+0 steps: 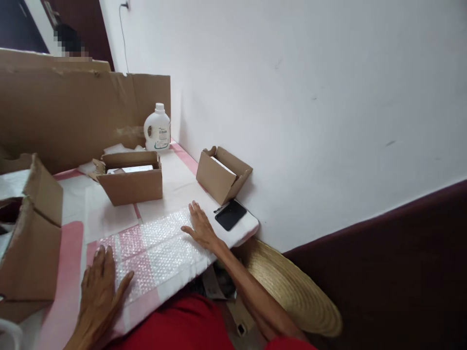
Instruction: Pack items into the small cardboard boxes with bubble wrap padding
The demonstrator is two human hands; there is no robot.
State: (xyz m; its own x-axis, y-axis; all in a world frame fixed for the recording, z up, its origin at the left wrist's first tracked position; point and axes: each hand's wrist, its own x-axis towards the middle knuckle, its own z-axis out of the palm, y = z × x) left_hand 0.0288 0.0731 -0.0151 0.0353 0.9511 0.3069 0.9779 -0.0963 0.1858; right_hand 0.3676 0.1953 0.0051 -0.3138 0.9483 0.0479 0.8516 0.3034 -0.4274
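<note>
A sheet of clear bubble wrap [160, 250] lies flat along the near edge of the table. My left hand [98, 287] rests at its left end, palm down, fingers stretched out and thumb spread. At the right end my right hand [200, 227] lies with fingers extended and thumb apart, touching the wrap. Neither hand grips anything. Close to the right hand is a black phone [230, 215], flat on the table corner. Beyond the wrap stands an open cardboard box [134, 187] with white items inside.
A smaller open box [216, 177] leans by the wall. A white jug [159, 129] stands in front of a tall cardboard panel [73, 112]. Another open box [40, 243] is at the left. Below the table's right corner is a round woven tray [292, 287].
</note>
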